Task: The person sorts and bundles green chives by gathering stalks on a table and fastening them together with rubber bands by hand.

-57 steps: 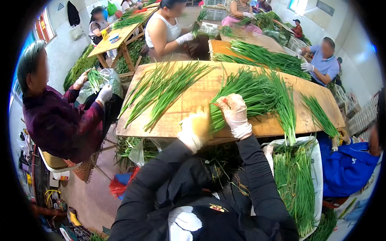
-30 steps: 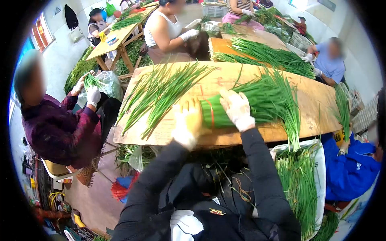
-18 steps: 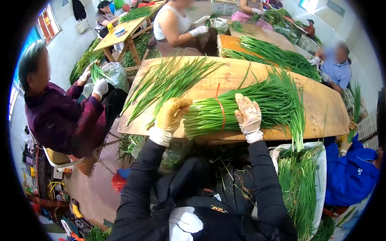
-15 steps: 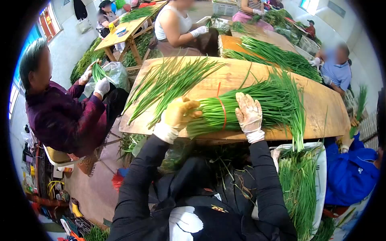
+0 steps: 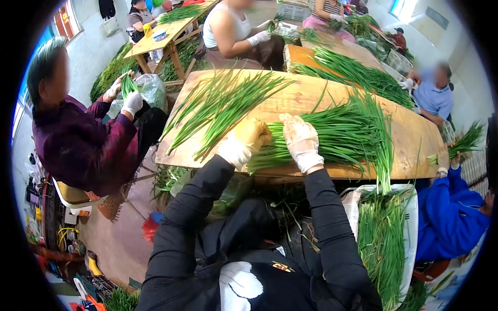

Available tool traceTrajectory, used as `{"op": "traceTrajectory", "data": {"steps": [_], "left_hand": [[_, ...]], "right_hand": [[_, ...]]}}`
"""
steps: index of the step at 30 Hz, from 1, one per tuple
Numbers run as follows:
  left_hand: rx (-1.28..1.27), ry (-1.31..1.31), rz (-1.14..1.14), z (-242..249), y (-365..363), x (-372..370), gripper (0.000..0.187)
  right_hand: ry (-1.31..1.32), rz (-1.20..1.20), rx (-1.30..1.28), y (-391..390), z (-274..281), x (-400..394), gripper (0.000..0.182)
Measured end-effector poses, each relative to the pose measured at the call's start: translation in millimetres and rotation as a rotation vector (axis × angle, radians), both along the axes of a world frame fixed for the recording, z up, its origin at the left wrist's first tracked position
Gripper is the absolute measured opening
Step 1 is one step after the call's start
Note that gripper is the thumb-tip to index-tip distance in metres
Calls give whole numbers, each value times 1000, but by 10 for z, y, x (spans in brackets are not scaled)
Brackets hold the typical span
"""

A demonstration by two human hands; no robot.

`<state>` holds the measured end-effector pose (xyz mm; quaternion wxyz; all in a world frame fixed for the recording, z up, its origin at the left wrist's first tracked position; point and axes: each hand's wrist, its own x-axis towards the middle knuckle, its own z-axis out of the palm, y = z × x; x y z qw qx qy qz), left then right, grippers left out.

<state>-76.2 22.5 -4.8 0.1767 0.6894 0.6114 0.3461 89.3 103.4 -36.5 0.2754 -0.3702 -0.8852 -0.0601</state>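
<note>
A thick bundle of green chives lies across the near edge of the wooden table, cut ends toward the left. My left hand, in a yellowish glove, presses against the cut ends of the bundle. In a white glove, my right hand grips the bundle just right of the left hand, covering the spot where a red band circled it. The leaf tips fan out to the right and droop over the table edge.
A loose spread of chives lies on the table's left half. A white sack of chives stands at my right. A person in purple sits left, one in blue right, others work at tables behind.
The bundle was laid flat along the table edge. My right hand slid left along it onto the banded part, and my left hand closed in against the cut ends.
</note>
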Motion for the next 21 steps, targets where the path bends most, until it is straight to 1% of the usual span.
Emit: {"op": "traceTrajectory", "data": {"steps": [1, 2, 3, 4, 6, 7, 8, 9, 10, 11, 12, 14, 15, 16, 17, 18, 20, 21], "left_hand": [[2, -1, -1, -33, 3, -16, 9], [91, -85, -10, -99, 13, -42, 7], [178, -169, -20, -127, 2, -56, 8], [177, -172, -22, -162, -22, -61, 8], [433, -237, 42, -233, -106, -80, 10], [492, -261, 76, -306, -144, -150, 7], [520, -400, 139, -394, -197, -189, 6], [544, -598, 143, -392, -305, -198, 6], [564, -796, 144, -343, -448, -189, 6], [547, -822, 187, -190, -668, -140, 6], [529, -848, 228, -11, -917, -79, 7], [479, -915, 93, 119, -1367, -10, 14], [362, -633, -75, 0, -1484, -52, 26], [243, -347, -233, -1, -1549, -57, 38], [58, -75, -367, -18, -1589, 60, 55], [-130, 198, -491, 85, -1601, 235, 72], [-301, 555, -393, 83, -1704, 360, 91], [-212, 440, -380, 63, -1580, 311, 94]], "right_hand": [[-3, 6, -63, 11, 25, 4, 35], [-8, 9, -127, 21, 43, 11, 35], [-10, 5, -127, 30, 46, 7, 35], [-5, 3, -146, 38, 43, -5, 35], [-3, 4, -165, 45, -8, -9, 35], [57, 28, -121, 51, -50, -9, 35], [116, 54, -75, 68, -84, -3, 36], [113, 58, -72, 73, -75, 2, 36], [165, 107, -113, 80, -61, 13, 35], [218, 154, -155, 84, -50, 25, 35], [220, 152, -153, 78, -15, 38, 35], [256, 204, -233, 21, 88, 68, 31], [257, 205, -234, 18, 109, 73, 31], [309, 272, -248, 27, 140, 67, 29], [360, 341, -262, 28, 167, 53, 28], [360, 347, -260, -18, 214, 41, 28], [133, 292, -75, -138, 296, 19, 30], [115, 296, -63, -136, 262, -27, 27]]}}
